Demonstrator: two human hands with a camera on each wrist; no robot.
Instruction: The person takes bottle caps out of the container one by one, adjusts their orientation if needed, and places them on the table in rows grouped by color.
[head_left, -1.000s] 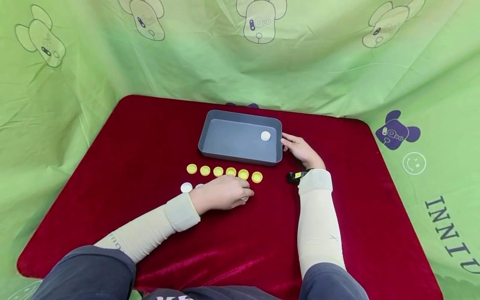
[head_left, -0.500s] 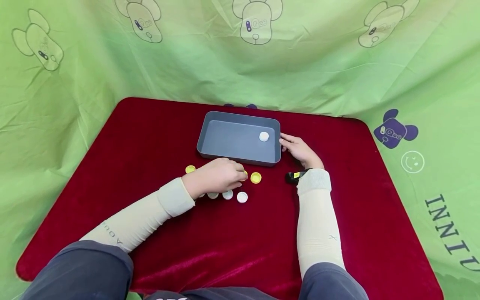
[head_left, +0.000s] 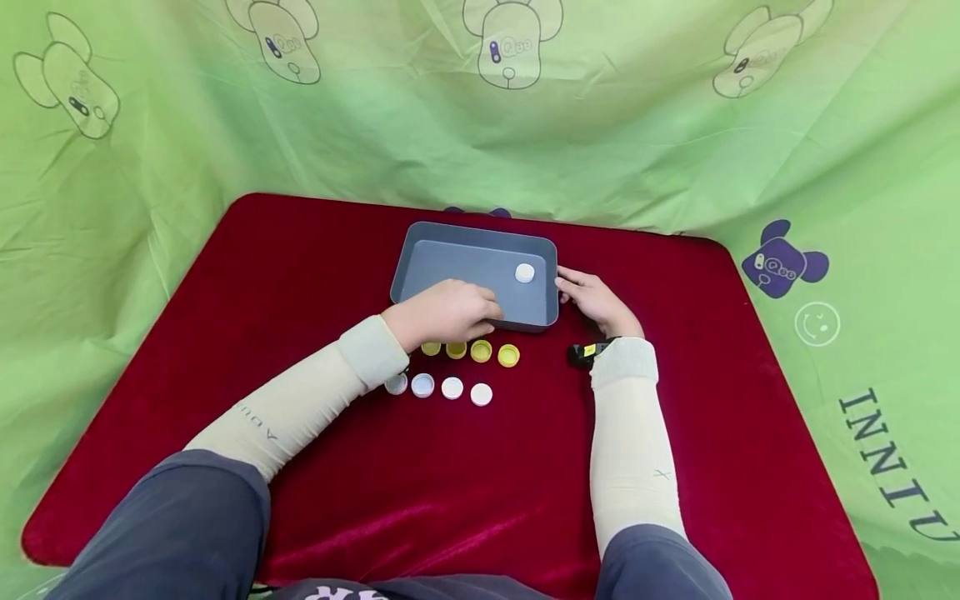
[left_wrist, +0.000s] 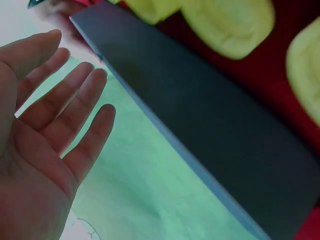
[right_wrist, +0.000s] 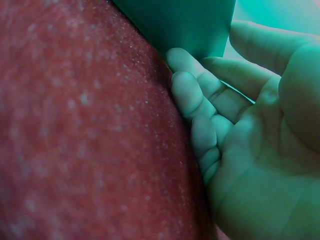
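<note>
A dark grey tray (head_left: 427,258) lies on the table, with one white bottle cap (head_left: 525,273) in it towards the right. My left hand (head_left: 453,312) hovers over the tray's near wall. In the left wrist view the fingers of my left hand (left_wrist: 55,120) are loosely bent, with nothing seen between them. My right hand (head_left: 597,302) touches the outside of the tray's right wall. Its lower fingers (right_wrist: 187,95) lie bent on the cloth beside the tray. Yellow bottle caps (head_left: 482,351) stand in a row before the tray, partly hidden by my left hand.
A second row of white caps (head_left: 452,388) lies nearer to me, its left end by my left sleeve (head_left: 330,387). Red cloth (head_left: 525,483) covers the table. Green printed fabric (head_left: 637,150) hangs around its back and sides.
My left hand let go of the white cap at the right end of the row. It moved away from me over the yellow caps to the tray. My right hand stayed at the tray.
</note>
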